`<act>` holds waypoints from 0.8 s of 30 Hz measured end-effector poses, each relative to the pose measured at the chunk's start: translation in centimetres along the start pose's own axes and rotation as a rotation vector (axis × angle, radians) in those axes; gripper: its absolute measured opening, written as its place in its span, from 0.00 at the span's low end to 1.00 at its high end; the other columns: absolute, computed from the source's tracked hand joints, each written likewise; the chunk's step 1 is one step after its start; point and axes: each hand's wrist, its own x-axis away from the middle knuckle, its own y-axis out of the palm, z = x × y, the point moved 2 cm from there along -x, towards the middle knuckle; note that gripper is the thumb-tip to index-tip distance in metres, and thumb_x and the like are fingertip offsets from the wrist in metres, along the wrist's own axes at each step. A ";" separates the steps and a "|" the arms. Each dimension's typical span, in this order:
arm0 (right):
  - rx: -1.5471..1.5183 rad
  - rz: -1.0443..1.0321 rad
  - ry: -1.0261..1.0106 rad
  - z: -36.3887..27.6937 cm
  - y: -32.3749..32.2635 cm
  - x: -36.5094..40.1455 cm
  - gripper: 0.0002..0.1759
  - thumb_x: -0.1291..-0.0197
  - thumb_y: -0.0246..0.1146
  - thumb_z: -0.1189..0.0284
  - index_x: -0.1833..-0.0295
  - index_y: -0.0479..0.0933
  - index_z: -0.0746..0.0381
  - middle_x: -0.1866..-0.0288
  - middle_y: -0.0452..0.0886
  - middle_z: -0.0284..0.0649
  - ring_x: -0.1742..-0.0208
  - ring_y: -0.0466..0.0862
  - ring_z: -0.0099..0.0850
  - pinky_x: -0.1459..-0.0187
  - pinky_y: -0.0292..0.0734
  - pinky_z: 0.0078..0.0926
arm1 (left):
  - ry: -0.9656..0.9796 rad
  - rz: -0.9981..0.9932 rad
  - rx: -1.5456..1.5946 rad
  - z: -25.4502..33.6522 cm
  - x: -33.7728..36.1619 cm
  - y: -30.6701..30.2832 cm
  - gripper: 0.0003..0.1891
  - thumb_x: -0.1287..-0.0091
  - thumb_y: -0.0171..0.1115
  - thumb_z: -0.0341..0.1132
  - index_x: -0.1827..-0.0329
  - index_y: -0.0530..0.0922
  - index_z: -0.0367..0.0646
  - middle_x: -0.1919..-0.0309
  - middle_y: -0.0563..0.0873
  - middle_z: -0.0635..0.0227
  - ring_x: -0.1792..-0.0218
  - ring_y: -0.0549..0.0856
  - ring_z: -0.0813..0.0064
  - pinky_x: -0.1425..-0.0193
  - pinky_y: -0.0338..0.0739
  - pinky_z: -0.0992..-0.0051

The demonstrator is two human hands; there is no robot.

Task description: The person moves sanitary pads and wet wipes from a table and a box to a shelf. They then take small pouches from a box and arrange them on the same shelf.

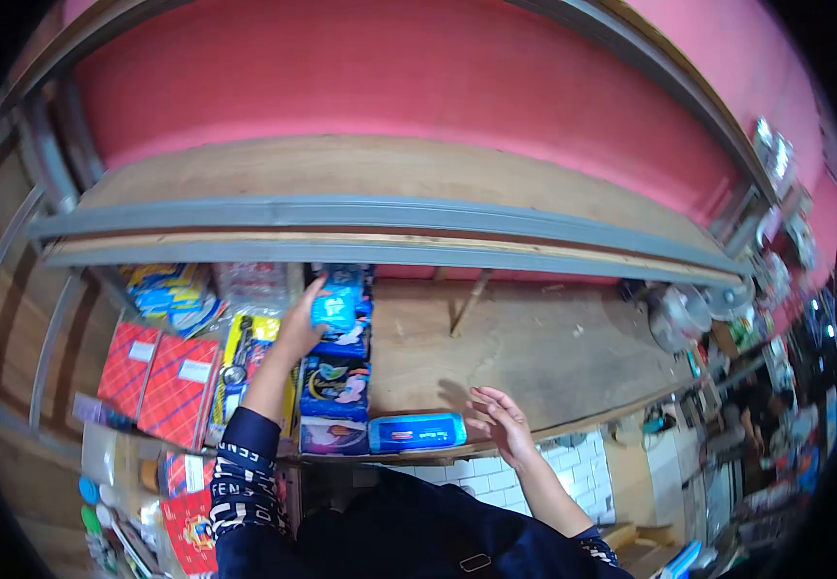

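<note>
My left hand [298,326] grips a light-blue packet [333,311] at the back of the lower shelf. Its fingers wrap round the packet's left side. Below it, dark-blue packs with a floral print [334,384] stand in a row running toward the shelf's front edge. My right hand [502,422] hangs over the front edge with its fingers apart and nothing in them. Just left of those fingertips, a blue tissue pack [418,432] lies along the edge, beside the row of dark packs.
Left of the packs lie red plaid books [160,381] and yellow packaged goods [245,352]. A grey metal beam [390,217] crosses above the lower shelf [534,347]. A wooden stick [470,304] leans at the back. Metal pots [677,318] hang at the right.
</note>
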 end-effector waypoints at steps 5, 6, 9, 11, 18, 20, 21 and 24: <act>-0.110 0.236 -0.055 -0.3 -5.5 5.9 0.24 0.31 0.61 0.67 0.33 0.70 0.62 0.32 0.74 0.43 0.34 0.75 0.37 0.39 0.77 0.41 | -0.017 -0.224 -0.018 -2.5 -0.9 0.8 0.48 0.54 0.64 0.16 0.24 0.60 0.51 0.38 0.79 0.54 0.35 0.76 0.51 0.31 0.71 0.62; -0.115 0.278 -0.053 0.1 -6.4 6.7 0.24 0.31 0.61 0.67 0.33 0.70 0.62 0.32 0.74 0.42 0.34 0.76 0.36 0.39 0.77 0.41 | 0.042 -0.223 -0.082 -2.8 -0.7 0.6 0.48 0.54 0.64 0.17 0.24 0.61 0.50 0.36 0.77 0.53 0.34 0.74 0.50 0.30 0.69 0.61; -0.074 0.335 -0.030 0.5 -7.5 8.9 0.22 0.30 0.59 0.66 0.34 0.71 0.60 0.33 0.75 0.39 0.35 0.77 0.32 0.38 0.77 0.39 | 0.124 -0.175 -0.158 1.2 -0.5 0.4 0.44 0.52 0.65 0.23 0.25 0.64 0.47 0.34 0.74 0.51 0.30 0.69 0.47 0.25 0.61 0.57; -0.025 0.310 -0.035 0.9 -8.0 9.6 0.22 0.30 0.59 0.65 0.33 0.72 0.58 0.34 0.76 0.36 0.35 0.76 0.29 0.38 0.76 0.35 | 0.282 -0.054 -0.315 4.6 -1.1 1.3 0.40 0.48 0.65 0.26 0.27 0.66 0.46 0.35 0.75 0.52 0.30 0.68 0.45 0.24 0.57 0.54; 0.037 0.447 -0.113 2.2 -11.7 15.1 0.23 0.30 0.61 0.65 0.32 0.72 0.57 0.40 0.79 0.31 0.42 0.77 0.19 0.41 0.72 0.23 | 0.504 -0.207 0.293 20.2 3.5 18.1 0.16 0.36 0.61 0.29 0.45 0.78 0.36 0.44 0.81 0.54 0.36 0.75 0.52 0.28 0.64 0.57; 0.032 0.524 -0.162 1.8 -13.4 19.1 0.21 0.30 0.61 0.67 0.33 0.74 0.55 0.41 0.79 0.31 0.44 0.76 0.16 0.42 0.72 0.20 | 0.547 -0.386 0.482 25.1 7.4 23.5 0.14 0.37 0.61 0.28 0.48 0.80 0.36 0.47 0.83 0.55 0.40 0.78 0.53 0.32 0.69 0.59; 0.026 0.598 -0.154 2.1 -14.7 21.6 0.21 0.30 0.61 0.67 0.33 0.74 0.55 0.41 0.79 0.31 0.44 0.76 0.16 0.43 0.72 0.20 | 0.562 -0.483 0.584 27.5 9.4 25.8 0.13 0.37 0.62 0.27 0.50 0.80 0.36 0.49 0.83 0.55 0.42 0.80 0.54 0.34 0.71 0.60; -0.010 0.829 -0.137 3.5 -18.8 30.2 0.19 0.29 0.60 0.64 0.36 0.76 0.53 0.44 0.79 0.30 0.46 0.76 0.17 0.45 0.74 0.21 | 0.609 -0.664 0.602 35.2 15.1 30.3 0.13 0.39 0.63 0.27 0.51 0.81 0.37 0.51 0.84 0.56 0.47 0.83 0.56 0.40 0.75 0.63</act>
